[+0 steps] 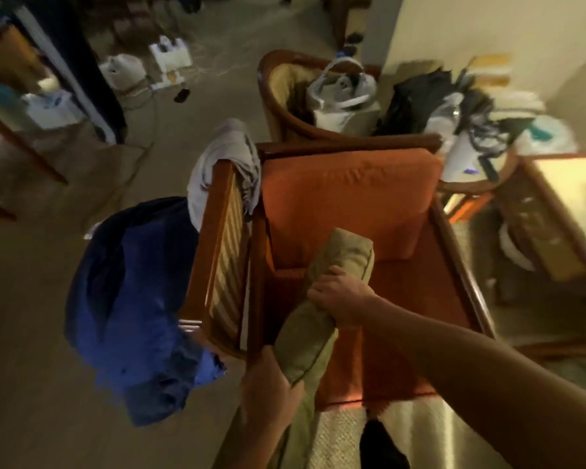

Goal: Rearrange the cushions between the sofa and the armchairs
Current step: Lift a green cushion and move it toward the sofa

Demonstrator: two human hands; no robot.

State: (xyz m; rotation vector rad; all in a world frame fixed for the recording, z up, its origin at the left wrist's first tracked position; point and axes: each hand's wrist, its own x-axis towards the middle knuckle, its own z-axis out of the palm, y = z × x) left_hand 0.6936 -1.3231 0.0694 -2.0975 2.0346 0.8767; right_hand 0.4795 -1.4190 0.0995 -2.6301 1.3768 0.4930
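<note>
A tan cushion (342, 262) hangs edge-on over the seat of a wooden armchair (460, 252). My right hand (339, 296) grips the cushion around its middle. My left hand (268, 387) holds its lower corner near the chair's front left. The armchair has an orange back cushion (349, 198) and an orange seat cushion (430, 299). The tan cushion's far end points toward the back cushion and hides part of the seat.
A blue bag or cloth heap (132, 306) lies on the floor left of the chair. Grey cloth (224, 160) drapes over the left armrest. A second armchair (285, 96) behind holds a white bag (342, 96). A cluttered round side table (481, 157) stands at the right.
</note>
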